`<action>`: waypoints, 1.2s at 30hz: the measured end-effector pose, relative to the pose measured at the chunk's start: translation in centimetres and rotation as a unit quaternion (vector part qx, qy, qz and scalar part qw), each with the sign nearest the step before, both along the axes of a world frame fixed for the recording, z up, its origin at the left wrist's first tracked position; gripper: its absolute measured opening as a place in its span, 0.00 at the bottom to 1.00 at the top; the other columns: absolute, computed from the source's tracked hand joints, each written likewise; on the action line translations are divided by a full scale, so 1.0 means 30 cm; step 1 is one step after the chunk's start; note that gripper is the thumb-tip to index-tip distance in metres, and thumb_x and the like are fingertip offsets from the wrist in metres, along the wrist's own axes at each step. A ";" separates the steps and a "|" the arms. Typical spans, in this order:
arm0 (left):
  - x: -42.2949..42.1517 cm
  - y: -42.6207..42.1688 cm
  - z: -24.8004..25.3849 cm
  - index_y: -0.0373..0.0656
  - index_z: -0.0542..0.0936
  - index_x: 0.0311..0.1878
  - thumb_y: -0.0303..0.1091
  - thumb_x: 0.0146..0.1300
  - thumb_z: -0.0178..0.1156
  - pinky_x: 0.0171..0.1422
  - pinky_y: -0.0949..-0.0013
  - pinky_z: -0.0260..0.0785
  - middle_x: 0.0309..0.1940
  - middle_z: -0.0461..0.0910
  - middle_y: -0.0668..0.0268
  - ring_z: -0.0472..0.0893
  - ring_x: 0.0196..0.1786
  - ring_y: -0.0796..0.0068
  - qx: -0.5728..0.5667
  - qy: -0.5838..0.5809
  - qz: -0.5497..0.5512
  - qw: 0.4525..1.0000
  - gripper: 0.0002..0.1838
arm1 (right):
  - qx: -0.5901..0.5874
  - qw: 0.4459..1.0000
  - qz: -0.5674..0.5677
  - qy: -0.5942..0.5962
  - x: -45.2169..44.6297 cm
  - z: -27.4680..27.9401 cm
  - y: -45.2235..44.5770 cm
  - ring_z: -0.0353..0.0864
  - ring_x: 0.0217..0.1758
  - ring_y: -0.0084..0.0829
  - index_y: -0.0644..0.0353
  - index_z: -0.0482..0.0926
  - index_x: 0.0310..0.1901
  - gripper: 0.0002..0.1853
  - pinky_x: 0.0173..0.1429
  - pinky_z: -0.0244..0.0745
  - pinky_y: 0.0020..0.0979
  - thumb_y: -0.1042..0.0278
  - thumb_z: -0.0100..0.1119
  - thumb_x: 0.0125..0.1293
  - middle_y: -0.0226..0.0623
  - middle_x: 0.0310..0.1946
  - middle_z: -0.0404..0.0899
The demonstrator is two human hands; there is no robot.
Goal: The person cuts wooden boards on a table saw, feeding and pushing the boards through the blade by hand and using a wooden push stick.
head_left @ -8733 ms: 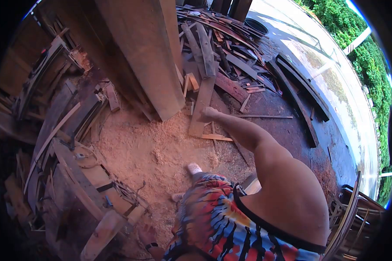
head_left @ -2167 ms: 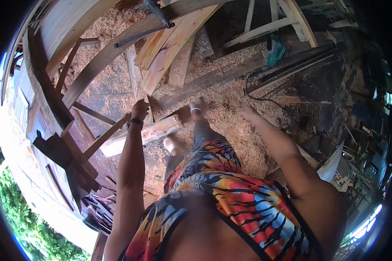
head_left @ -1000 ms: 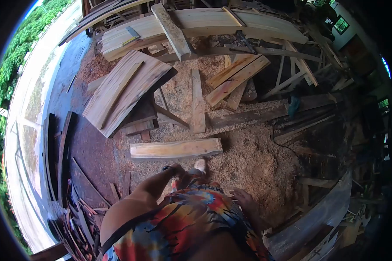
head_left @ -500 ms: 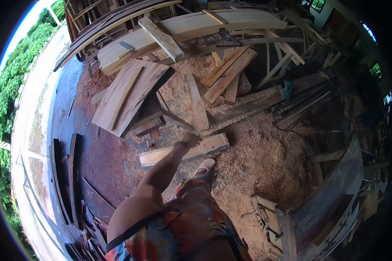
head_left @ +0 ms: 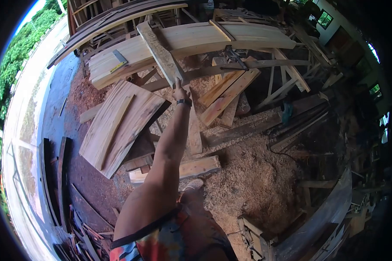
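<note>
The left hand (head_left: 180, 92) touches a plank (head_left: 159, 51) lying across a board (head_left: 196, 37)

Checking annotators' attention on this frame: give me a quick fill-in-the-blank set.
1. The person's ____ (left/right) hand is at the near end of the rough board.
2. That board lies ____ (over/under) the long pale beam.
3. The grey-bladed tool on the beam has a ____ (colour) handle.
4. A narrow strip lies ____ (on/under) the wide plank.

Missing words: left; over; yellow; on
</note>
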State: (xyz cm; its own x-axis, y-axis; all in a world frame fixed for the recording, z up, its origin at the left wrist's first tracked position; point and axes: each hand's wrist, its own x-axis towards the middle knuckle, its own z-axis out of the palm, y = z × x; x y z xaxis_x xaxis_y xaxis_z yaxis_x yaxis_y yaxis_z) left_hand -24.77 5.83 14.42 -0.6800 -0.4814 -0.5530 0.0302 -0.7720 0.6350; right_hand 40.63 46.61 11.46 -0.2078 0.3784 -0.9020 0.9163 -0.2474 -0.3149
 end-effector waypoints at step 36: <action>0.993 0.199 -0.167 0.33 0.70 0.64 0.31 0.40 0.68 0.64 0.46 0.71 0.56 0.79 0.50 0.80 0.57 0.49 0.389 0.310 -0.316 0.808 0.41 | 0.139 0.709 0.635 0.274 -1.672 0.637 -0.975 0.68 0.69 0.54 0.66 0.34 0.76 0.71 0.70 0.67 0.43 0.41 0.76 0.44 0.70 0.65 0.62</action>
State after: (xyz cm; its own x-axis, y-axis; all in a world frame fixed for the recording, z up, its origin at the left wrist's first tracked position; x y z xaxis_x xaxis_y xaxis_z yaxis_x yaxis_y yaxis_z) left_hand 5.01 11.81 9.41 -0.9167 0.3991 0.0197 -0.3996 -0.9160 -0.0359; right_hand -9.52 17.37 30.56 -0.8311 -0.2793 -0.4809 0.0662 0.8088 -0.5843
